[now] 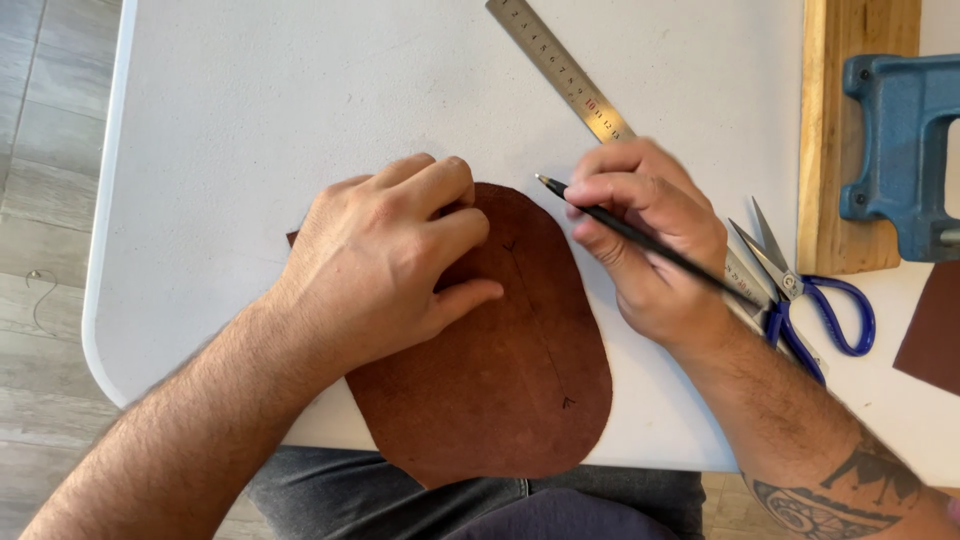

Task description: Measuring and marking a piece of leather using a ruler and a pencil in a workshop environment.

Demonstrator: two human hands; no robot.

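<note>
Head camera, looking down: a person's left hand (385, 255) presses flat on a rounded piece of brown leather (500, 350) lying at the near edge of a white desk (250, 100), its lower end hanging over the edge above the person's lap; the left fingers (445, 190) are curled, knuckles up, pinning the leather rather than gripping it. The right hand (650, 235) hovers just beside the leather's upper right edge, its fingers clenched around a thin dark pencil (640, 238) whose tip points left toward the leather. A faint drawn line runs down the middle of the leather, with small marks at each end. Behind the right hand a steel ruler (560, 70) lies slantwise, partly hidden by the hand. Blue-handled scissors (800, 295) rest near the right wrist. Farther right stand a wooden board (850, 140) and a blue metal press (905, 140), with another dark brown leather scrap (935, 330) at the picture's edge.
</note>
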